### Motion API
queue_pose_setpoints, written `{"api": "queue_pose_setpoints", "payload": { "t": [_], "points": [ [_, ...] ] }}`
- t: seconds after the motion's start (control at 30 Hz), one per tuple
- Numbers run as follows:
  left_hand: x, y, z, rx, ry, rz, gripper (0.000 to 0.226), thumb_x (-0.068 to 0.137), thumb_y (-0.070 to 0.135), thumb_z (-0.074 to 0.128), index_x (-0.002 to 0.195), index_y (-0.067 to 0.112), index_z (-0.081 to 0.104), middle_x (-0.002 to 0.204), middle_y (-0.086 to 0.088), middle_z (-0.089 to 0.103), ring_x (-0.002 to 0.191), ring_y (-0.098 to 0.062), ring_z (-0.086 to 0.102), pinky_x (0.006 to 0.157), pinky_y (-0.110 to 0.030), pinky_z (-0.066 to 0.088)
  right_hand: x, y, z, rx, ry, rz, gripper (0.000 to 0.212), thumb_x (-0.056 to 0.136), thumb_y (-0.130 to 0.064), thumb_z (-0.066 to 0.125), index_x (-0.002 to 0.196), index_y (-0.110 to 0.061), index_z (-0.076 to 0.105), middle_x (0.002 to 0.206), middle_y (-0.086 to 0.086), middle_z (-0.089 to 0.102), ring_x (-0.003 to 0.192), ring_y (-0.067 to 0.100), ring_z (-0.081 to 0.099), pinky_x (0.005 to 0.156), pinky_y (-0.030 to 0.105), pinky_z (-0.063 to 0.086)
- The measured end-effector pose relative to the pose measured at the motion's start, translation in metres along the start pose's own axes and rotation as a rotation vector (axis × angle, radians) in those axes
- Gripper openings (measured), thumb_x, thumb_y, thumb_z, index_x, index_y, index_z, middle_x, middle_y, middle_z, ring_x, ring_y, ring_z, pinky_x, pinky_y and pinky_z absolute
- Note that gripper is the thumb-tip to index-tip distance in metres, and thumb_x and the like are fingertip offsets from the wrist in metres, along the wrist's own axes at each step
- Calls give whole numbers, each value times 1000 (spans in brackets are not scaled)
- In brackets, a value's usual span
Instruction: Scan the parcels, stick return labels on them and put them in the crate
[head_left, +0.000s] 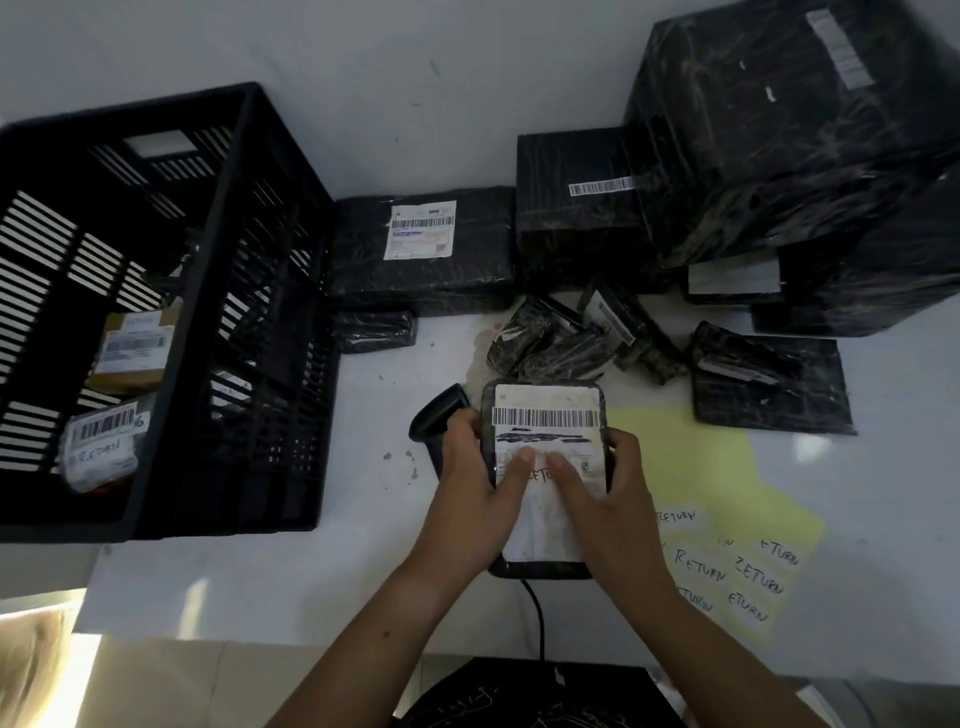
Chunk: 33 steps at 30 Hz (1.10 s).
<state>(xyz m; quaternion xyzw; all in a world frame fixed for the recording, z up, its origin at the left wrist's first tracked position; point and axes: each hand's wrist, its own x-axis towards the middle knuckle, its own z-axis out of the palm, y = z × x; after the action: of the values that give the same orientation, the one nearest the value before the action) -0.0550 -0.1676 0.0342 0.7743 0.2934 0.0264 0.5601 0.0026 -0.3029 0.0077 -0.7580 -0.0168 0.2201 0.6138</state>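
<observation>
A flat black-wrapped parcel (545, 410) with a white barcode label lies on the white table (363, 561) in front of me. My left hand (478, 488) grips its left edge, thumb pressing on a handwritten RETURN label (543, 475) stuck on the parcel's face. My right hand (602, 499) grips the right edge, its thumb pressing the same label. A black barcode scanner (436, 415) lies just left of the parcel, partly hidden by my left hand. The black slatted crate (171, 312) stands at the left with two labelled parcels (104, 441) inside.
A yellow sheet (727, 519) of RETURN stickers lies right of the parcel. Several black-wrapped parcels (426, 249) are piled at the back, the largest (789, 130) at the far right, small ones (571, 338) in the middle. The scanner's cable (537, 618) runs off the table's near edge.
</observation>
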Motion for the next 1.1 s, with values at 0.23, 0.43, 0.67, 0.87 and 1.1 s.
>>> {"api": "queue_pose_setpoints", "payload": {
  "t": [0.23,0.43,0.67,0.87,1.1],
  "points": [
    [-16,33,2,-109,-15,48,27,102,33,53,119,40,33,128,15,61,110,6,63,86,-16,54,-3,-28,-25,-19,-24,-64,19,99,-37,55,115,-28,52,99,-25,68,84,1,69,68,27,57],
    [-25,50,8,-109,37,101,31,104,29,52,123,40,31,126,18,61,114,3,62,95,-25,55,-3,-51,-40,-41,-70,-125,16,98,-34,59,113,-30,54,97,-23,70,81,0,70,64,23,56],
    [-30,69,0,-148,123,112,16,108,29,40,120,39,34,112,22,63,107,5,60,82,-10,48,1,-77,-53,-55,-204,-162,26,102,-35,51,127,-40,50,106,-30,68,94,-2,68,74,24,57],
    [-27,84,-40,-135,149,190,33,104,45,42,135,35,44,118,24,66,110,2,64,83,-16,53,0,-95,-40,-22,-283,-143,44,99,-40,55,142,-43,46,127,-24,63,112,-1,63,91,29,58],
    [-20,58,-179,298,342,387,37,101,49,44,126,29,61,119,21,64,115,-3,61,93,-25,50,4,-135,43,68,-283,-70,32,99,-40,52,127,-54,53,116,-33,66,104,-8,65,88,25,53]
  ]
}}
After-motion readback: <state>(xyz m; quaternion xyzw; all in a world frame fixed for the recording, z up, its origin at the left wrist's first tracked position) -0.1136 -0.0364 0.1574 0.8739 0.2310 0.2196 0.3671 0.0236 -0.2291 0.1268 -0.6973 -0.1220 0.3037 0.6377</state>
